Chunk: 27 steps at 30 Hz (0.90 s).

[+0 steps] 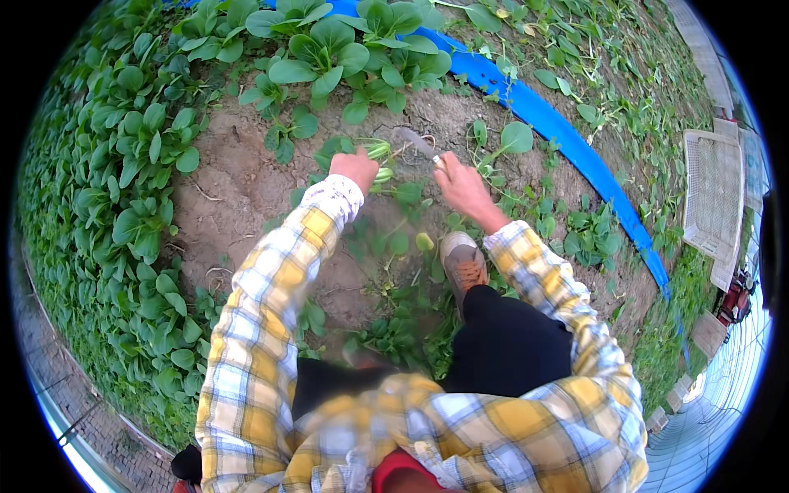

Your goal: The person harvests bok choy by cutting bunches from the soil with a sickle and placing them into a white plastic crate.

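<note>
My left hand (pixel 355 169) grips a leafy green plant, perhaps bok choy, whose pale green stalks (pixel 381 150) stick out to the right of my fist. Thin roots show at the stalks' right end, close to the blade. In my right hand (pixel 462 187) is a knife (pixel 420 143), held by its handle with the blade pointing up and to the left. The blade lies just over the bare soil (pixel 407 117), between my two hands. My fist hides part of the plant's leaves.
Dense rows of leafy greens (pixel 148 123) grow on the left and at the top. A blue flat hose or strip (pixel 542 117) curves down the right side. Farther right stands a white plastic crate (pixel 712 191). My shoe (pixel 463 262) rests among loose leaves.
</note>
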Available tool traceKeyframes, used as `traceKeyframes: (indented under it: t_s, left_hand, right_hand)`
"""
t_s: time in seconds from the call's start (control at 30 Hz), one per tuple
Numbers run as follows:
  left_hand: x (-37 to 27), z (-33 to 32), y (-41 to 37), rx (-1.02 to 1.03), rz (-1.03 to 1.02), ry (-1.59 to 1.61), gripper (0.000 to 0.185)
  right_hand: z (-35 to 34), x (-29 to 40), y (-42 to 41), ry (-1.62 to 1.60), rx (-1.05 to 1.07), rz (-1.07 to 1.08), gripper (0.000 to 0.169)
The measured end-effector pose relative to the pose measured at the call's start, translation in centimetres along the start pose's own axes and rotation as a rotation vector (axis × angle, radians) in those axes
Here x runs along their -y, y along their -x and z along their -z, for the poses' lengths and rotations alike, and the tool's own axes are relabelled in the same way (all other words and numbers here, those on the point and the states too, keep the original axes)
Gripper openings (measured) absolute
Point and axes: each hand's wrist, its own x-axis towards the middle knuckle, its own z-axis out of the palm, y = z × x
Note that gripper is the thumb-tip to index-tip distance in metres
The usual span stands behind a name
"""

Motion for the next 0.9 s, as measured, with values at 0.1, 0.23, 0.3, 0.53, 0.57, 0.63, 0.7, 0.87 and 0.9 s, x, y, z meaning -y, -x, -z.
traceKeyframes:
  t_s: [0.1,0.23,0.3,0.53,0.57,0.63,0.7,0.87,0.9]
  left_hand:
    - [-0.4,-0.7,0.1,-0.035,0.018,0.050,0.028]
    - [-1.0,-1.2,0.7,-0.069,0.030,0.090,0.025]
    - [-1.3,-1.4,1.0,-0.105,0.045,0.106,0.025]
    - [-2.7,-2.2,2.0,-0.119,0.095,0.150,0.029]
    - [-2.7,-1.9,1.9,-0.125,0.103,0.139,0.029]
    - [-3.4,-1.7,1.7,-0.133,0.107,0.133,0.029]
    - [-3.8,-1.4,1.6,-0.126,0.115,0.135,0.024]
    - [-3.4,-1.1,1.9,-0.100,0.133,0.126,0.019]
    - [-3.3,-0.9,2.1,-0.079,0.147,0.137,0.022]
  right_hand:
    - [-1.3,-0.7,-1.3,0.070,0.007,0.052,0.025]
    - [-2.8,-1.7,-1.9,0.019,0.009,0.169,0.024]
    - [-3.4,-2.3,-1.8,-0.040,0.013,0.198,0.024]
    - [-4.5,-2.0,-1.7,-0.087,0.051,0.189,0.023]
    - [-4.3,-1.8,-1.7,-0.072,0.062,0.190,0.023]
    - [-4.0,-1.7,-1.6,-0.030,0.081,0.185,0.021]
    - [-3.8,-1.5,-1.7,0.016,0.094,0.185,0.021]
    - [-4.3,-2.1,-0.4,0.033,0.102,0.196,0.020]
    - [-4.3,-2.3,-0.2,0.025,0.090,0.209,0.019]
